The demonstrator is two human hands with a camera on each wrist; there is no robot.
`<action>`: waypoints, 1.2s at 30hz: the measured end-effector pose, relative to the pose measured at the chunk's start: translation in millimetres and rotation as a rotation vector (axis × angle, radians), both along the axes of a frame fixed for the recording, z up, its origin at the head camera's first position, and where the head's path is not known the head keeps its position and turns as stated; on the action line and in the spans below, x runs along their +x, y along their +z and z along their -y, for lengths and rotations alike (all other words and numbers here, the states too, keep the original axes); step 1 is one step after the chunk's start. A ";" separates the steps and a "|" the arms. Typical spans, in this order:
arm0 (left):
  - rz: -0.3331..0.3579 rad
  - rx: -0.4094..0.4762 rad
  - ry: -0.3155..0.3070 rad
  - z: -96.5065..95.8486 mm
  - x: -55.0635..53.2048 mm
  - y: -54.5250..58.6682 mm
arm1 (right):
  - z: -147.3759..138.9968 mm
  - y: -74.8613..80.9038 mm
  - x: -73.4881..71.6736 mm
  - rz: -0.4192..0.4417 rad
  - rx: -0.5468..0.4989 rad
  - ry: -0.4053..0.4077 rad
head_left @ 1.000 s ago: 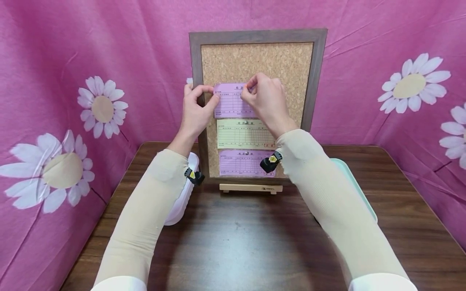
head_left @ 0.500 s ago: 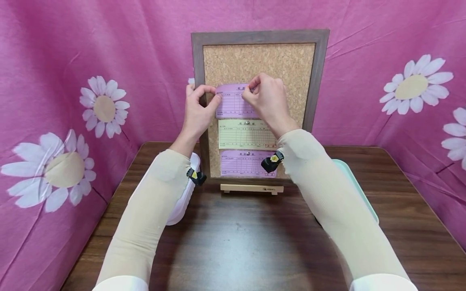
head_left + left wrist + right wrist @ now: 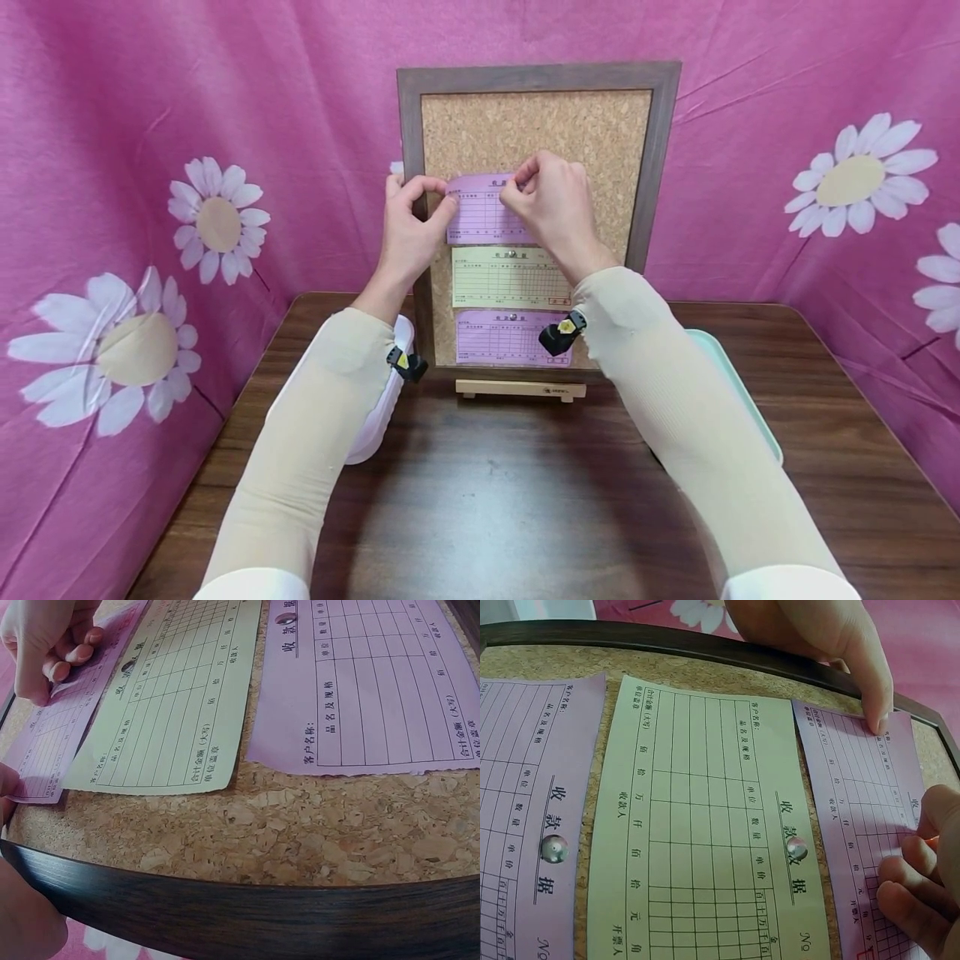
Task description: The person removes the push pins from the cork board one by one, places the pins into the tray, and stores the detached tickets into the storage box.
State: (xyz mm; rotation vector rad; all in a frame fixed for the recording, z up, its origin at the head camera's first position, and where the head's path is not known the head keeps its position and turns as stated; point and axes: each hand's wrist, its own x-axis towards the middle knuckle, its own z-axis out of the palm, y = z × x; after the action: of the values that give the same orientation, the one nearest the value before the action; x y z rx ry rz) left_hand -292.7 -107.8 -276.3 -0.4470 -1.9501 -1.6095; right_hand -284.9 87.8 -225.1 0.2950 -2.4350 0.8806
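A purple receipt slip (image 3: 480, 210) lies against the upper part of a framed corkboard (image 3: 536, 125). My left hand (image 3: 411, 225) holds its left edge between thumb and index finger, the thumb (image 3: 879, 712) on the printed face. At the slip's top middle, my right hand (image 3: 558, 204) pinches a small orange thumbtack (image 3: 932, 842), mostly hidden by the fingers. The right hand covers the slip's right part in the head view. Below hang a green receipt slip (image 3: 491, 279) and another purple receipt slip (image 3: 491, 340), each fixed with a silvery thumbtack (image 3: 798, 848).
The board stands on a wooden easel with a pale ledge (image 3: 517, 389) on a dark wood table (image 3: 480, 500). A pale lilac tray (image 3: 375, 425) lies partly under my left forearm. Beyond the right forearm shows a mint tray (image 3: 738, 387). Pink floral cloth (image 3: 315, 150) surrounds the table.
The whole head view has shifted slightly, so the board sits a little further right. Both hands keep their places on the upper purple slip.
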 end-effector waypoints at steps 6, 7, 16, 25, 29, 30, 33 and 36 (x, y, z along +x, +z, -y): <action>-0.004 -0.001 0.004 -0.2 -1.5 -0.9 | -0.4 -0.5 0.2 0.004 -0.009 0.004; -0.002 -0.003 0.006 -0.2 -1.5 -0.9 | -0.4 -0.7 0.2 0.004 -0.012 0.005; -0.012 0.001 0.009 -0.7 -1.9 -1.1 | -1.8 -2.9 1.9 -0.014 -0.059 0.045; -0.011 -0.005 0.009 -1.6 -2.4 -0.7 | -5.0 -3.6 4.1 0.007 -0.084 0.055; -0.013 -0.008 0.011 -1.4 -2.4 -0.2 | -6.7 -4.6 5.3 0.008 -0.092 0.062; -0.014 -0.010 0.011 -1.4 -2.2 -0.1 | -7.2 -5.3 5.5 0.008 -0.096 0.065; -0.009 -0.008 0.010 -1.2 -1.6 0.1 | -8.7 -7.8 6.3 0.007 -0.120 0.077; -0.002 -0.007 0.008 -0.9 -1.3 -0.1 | -10.3 -11.0 7.2 -0.004 -0.142 0.083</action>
State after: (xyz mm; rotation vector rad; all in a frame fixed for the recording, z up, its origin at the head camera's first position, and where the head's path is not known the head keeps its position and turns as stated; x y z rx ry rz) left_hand -293.9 -106.9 -276.4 -0.4435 -1.9541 -1.5969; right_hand -277.6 98.0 -236.1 0.3463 -2.3567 1.0826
